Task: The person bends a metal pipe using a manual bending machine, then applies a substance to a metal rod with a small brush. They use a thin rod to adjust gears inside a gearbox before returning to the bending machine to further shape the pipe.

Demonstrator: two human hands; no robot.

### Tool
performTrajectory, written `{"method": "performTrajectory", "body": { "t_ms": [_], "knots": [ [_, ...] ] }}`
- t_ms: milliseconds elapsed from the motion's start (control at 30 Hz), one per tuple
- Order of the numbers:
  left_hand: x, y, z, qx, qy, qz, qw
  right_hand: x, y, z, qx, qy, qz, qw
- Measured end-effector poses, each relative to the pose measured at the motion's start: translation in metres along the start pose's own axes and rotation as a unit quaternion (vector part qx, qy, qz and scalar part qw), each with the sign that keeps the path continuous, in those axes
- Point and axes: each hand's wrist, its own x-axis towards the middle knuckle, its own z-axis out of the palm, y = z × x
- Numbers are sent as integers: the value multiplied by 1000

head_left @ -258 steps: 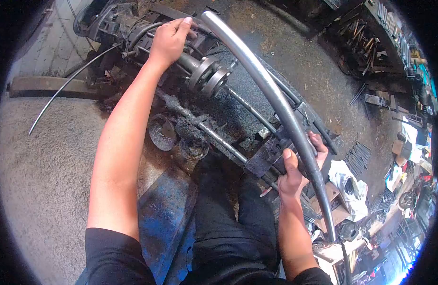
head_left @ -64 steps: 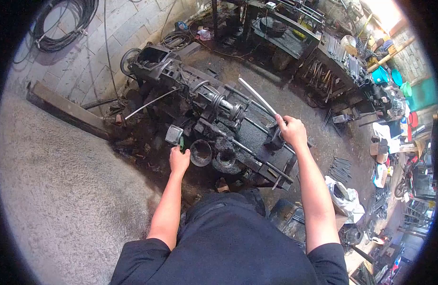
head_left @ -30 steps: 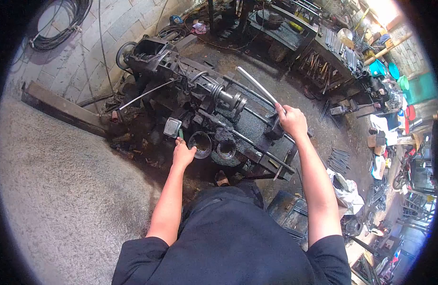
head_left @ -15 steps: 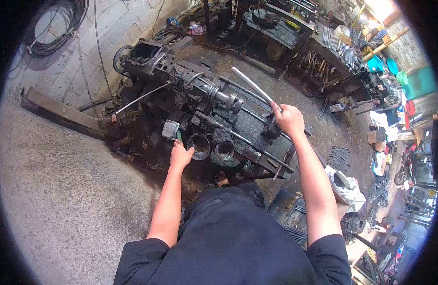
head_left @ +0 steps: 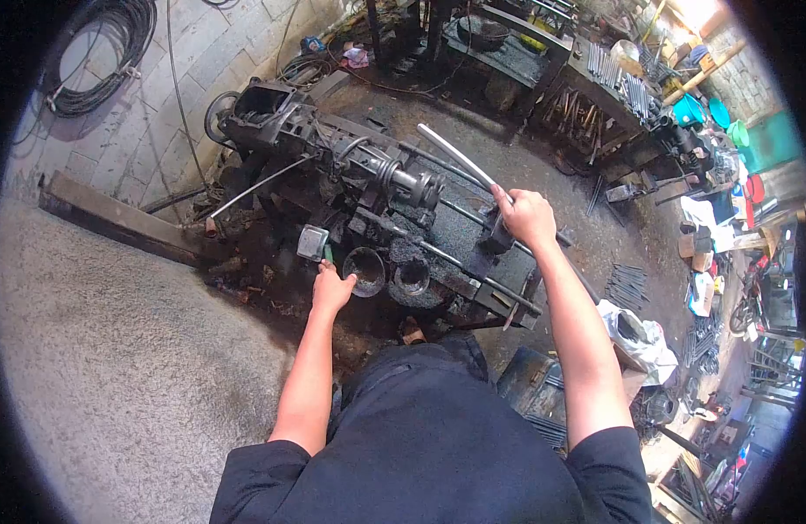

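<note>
— Head view: where are the two hands?

— Well apart. The right hand (head_left: 527,217) is right of centre, fist clamped round the lower end of a silver pipe (head_left: 455,155) that slants up and left over the dark machine (head_left: 351,162). The left hand (head_left: 331,286) is lower, left of centre, its fingertips at a small grey box (head_left: 312,242) with something green under it. I cannot tell whether that hand grips anything.

— What crowds them?

— Two grimy round tins (head_left: 365,271) sit just beside the left hand, on its right. The machine's shafts and flange lie between the hands. A thin rod (head_left: 256,185) leans off the machine toward the left, ending near a rusty steel beam (head_left: 115,223) on the floor.

— And further out?

— A cable coil (head_left: 93,57) is at the upper left, a cluttered workbench (head_left: 586,74) at the upper right, and a white bag (head_left: 637,336) and a pile of short rods (head_left: 627,286) are at the right.
</note>
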Motion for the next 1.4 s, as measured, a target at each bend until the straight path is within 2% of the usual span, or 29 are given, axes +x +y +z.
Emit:
{"method": "performTrajectory", "body": {
  "t_ms": [233,700,1400],
  "knots": [
    [0,1,-1,9,-7,-5,1000,1,-2,-1,-5,-25,23,999],
    [4,-4,5,31,5,8,999,1,-1,5,-25,12,-7,1000],
    [0,-4,5,21,16,26,999,3,-6,6,-30,7,-2,1000]
  ]
}}
